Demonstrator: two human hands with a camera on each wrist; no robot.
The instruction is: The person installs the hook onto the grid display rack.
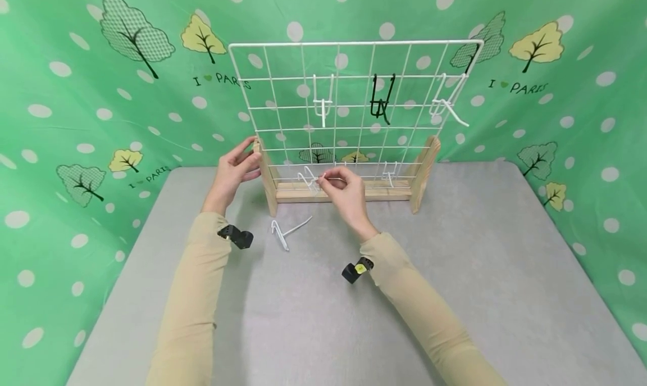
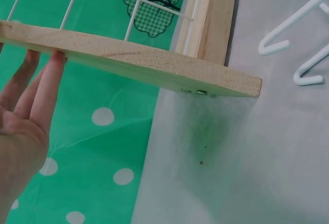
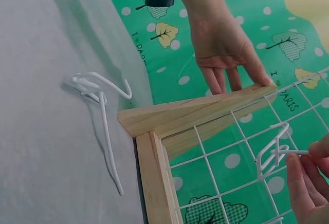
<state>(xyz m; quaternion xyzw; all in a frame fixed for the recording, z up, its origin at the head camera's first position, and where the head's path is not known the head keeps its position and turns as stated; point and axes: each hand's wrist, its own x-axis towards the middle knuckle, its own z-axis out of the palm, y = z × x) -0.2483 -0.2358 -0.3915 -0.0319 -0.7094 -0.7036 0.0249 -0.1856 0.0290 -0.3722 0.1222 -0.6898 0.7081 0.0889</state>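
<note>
My right hand (image 1: 346, 195) pinches the thin prong of a white wire hook (image 3: 270, 154) between thumb and fingertips. The hook's bent frame overlaps the lower bars of the white grid panel (image 1: 354, 128). At the other side, my left hand (image 1: 233, 169) holds the upper end of the left wooden side post (image 2: 128, 62), several fingertips against its outer face and one digit at its top end. A loose white hook (image 1: 283, 234) lies on the table in front of that post, its long prong pointing right.
On the grid's upper part hang a white hook (image 1: 323, 102), a black hook (image 1: 380, 102) and another white hook (image 1: 445, 106). A small white hook (image 1: 389, 175) hangs low at the right. A wooden crossbar (image 1: 364, 195) and right post (image 1: 425, 172) support the panel. Green printed cloth (image 1: 167, 110) surrounds the grey table (image 1: 303, 318).
</note>
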